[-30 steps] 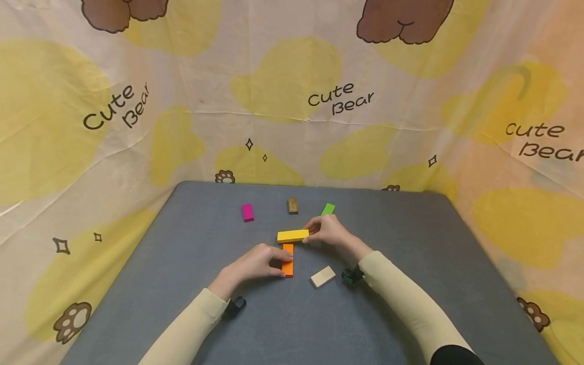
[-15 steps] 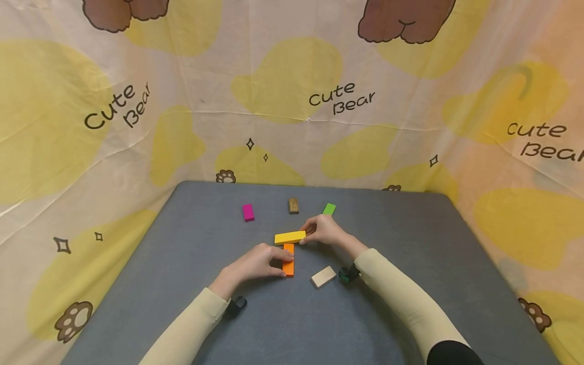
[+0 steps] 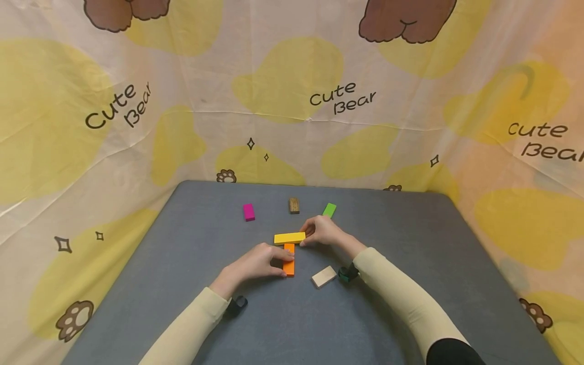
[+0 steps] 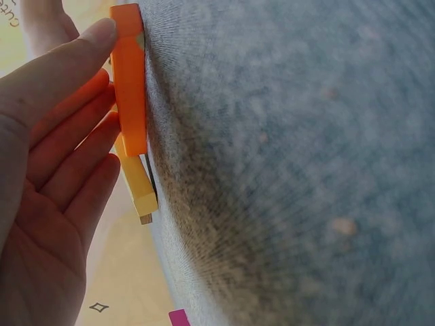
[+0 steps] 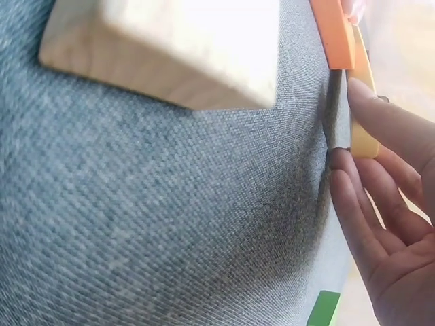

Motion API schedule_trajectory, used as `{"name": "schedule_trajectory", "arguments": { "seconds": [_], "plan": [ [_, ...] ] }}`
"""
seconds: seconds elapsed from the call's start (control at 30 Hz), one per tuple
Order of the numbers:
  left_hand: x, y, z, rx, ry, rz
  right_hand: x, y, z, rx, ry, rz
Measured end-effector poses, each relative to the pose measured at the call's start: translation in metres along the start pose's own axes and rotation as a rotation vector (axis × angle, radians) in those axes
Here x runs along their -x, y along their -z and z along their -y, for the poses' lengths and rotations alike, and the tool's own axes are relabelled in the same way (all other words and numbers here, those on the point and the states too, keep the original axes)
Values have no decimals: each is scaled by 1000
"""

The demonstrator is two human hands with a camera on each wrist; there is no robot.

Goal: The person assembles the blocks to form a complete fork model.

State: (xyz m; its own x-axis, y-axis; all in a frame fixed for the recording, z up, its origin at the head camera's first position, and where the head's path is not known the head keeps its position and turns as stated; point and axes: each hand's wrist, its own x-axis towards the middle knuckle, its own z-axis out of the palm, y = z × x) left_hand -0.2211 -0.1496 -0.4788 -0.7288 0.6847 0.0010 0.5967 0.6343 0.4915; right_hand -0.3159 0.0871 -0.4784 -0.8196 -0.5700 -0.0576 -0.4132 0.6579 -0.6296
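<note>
An orange block (image 3: 289, 267) lies lengthwise on the grey table, and my left hand (image 3: 258, 262) pinches it between thumb and fingers. In the left wrist view the thumb presses near one end of the orange block (image 4: 129, 88). Crosswise at its far end lies a yellow block (image 3: 287, 238), so the two make a T shape. My right hand (image 3: 326, 230) holds the yellow block's right end; the right wrist view has the thumb on one side of the yellow block (image 5: 364, 132) and fingers at its end.
A pale wooden block (image 3: 324, 277) lies right of the orange one, near the right wrist. Farther back are a magenta block (image 3: 248, 212), a brown block (image 3: 294, 206) and a green block (image 3: 329, 210), partly behind the right hand. A patterned cloth (image 3: 283, 152) hangs behind the table (image 3: 219, 208).
My right hand has shifted the yellow block slightly left and toward me, up to the orange block's far end. The left hand keeps its hold on the orange block and has hardly moved.
</note>
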Motion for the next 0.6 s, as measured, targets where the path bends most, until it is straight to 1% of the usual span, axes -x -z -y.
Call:
{"name": "schedule_trajectory", "arguments": {
  "seconds": [0.2,0.37,0.5,0.6],
  "plan": [
    [0,0,0,-6,-21,-11,1,1,1,12,5,31],
    [0,-1,1,-12,-12,-6,0,1,1,39,18,46],
    [-1,-1,2,-14,-6,-3,-1,1,1,78,7,52],
    [-1,-2,2,-15,-6,-2,0,1,0,85,-2,61]
  ]
}}
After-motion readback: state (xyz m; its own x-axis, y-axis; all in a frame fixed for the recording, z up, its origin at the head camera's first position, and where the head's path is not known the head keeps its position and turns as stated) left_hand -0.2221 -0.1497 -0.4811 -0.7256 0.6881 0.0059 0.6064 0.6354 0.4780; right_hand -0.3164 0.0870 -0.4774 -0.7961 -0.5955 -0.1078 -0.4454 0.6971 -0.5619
